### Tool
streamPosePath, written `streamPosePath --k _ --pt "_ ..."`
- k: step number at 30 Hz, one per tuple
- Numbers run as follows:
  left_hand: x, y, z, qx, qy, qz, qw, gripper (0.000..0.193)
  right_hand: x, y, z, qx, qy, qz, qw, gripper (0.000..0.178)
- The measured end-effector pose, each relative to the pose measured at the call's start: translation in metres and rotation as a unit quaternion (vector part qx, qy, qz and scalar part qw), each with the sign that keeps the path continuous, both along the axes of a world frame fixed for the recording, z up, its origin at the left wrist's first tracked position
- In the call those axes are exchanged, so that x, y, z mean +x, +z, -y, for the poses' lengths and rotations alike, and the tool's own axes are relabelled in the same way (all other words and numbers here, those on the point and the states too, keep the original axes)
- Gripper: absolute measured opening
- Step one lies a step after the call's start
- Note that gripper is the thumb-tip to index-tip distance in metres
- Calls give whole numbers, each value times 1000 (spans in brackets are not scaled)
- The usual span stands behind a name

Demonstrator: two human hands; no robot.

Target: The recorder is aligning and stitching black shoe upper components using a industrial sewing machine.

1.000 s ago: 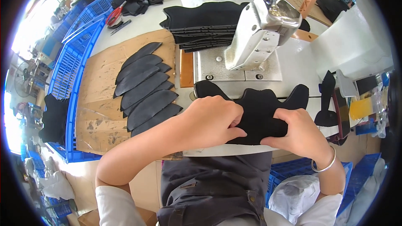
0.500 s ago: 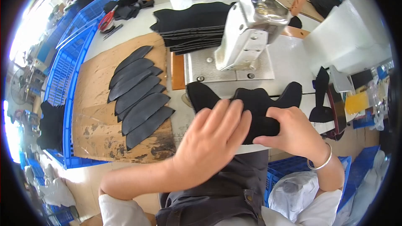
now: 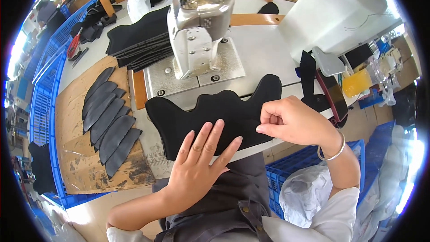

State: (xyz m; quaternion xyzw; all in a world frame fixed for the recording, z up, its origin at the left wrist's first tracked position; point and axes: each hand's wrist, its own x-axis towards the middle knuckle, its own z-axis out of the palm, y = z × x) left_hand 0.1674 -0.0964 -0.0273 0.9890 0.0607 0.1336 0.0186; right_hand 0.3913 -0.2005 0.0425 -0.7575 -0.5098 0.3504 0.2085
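Observation:
A black cut fabric piece (image 3: 224, 107) with a wavy far edge lies spread out at the near edge of the sewing table. My left hand (image 3: 197, 166) rests on its near edge, fingers spread and laid flat on the cloth. Over the right part of the piece is my right hand (image 3: 291, 118), its fingers curled and thumb and forefinger pressed together; whatever may be between them is hidden. Just beyond the piece stands a sewing machine (image 3: 197, 31) on a metal plate (image 3: 228, 65).
Left, overlapping black leaf-shaped pieces (image 3: 107, 121) lie on a worn brown board (image 3: 71, 152). A stack of black pieces (image 3: 139, 36) sits beside the machine. Red-handled scissors (image 3: 74, 45) lie farther off. A phone (image 3: 332, 94) is at right, blue crates (image 3: 277, 175) below.
The black piece has gone from bunched and gripped to spread flat. My left hand has opened out on it; my right hand has changed from gripping its edge to a pinch. The view has shifted right.

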Motion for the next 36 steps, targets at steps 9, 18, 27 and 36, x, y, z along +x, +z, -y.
streamPosePath --k 9,18,27,36 --pt "0 -3 0 -4 -11 0 1000 69 -1 -9 7 34 23 58 997 19" --pt "2 5 -5 1 -12 -10 1000 76 -10 -11 9 93 -6 171 981 24" --pt "0 -4 2 20 -32 30 999 87 -46 -41 17 167 179 366 898 83" --pt "-34 -1 -26 102 63 -17 993 80 -17 -30 6 296 278 386 828 44"
